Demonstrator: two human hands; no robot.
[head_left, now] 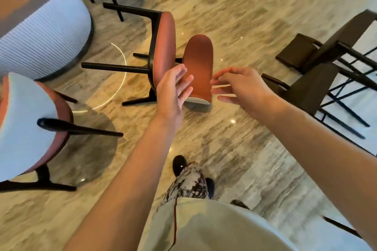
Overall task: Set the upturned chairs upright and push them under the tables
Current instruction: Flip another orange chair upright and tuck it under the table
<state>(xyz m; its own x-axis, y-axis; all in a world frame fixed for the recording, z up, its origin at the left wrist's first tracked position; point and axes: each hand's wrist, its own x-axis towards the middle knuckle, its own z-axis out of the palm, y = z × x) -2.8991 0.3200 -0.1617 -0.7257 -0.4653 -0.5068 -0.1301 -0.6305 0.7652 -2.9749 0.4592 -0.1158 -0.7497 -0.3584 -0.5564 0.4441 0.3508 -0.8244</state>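
Tipped chair point(163, 55) on its side, backrest point(199, 67) between both hands; left hand point(171, 89) nearer, right hand point(242, 87) just beside; fingers spread, nothing gripped.

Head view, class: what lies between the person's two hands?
The head view shows the tipped chair's orange backrest between the left hand and right hand.

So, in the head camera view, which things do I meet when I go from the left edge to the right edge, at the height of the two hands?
Upright chair with pale curved back → tipped chair with rust-brown seat and black legs → left hand → right hand → dark brown overturned chairs with thin black legs.
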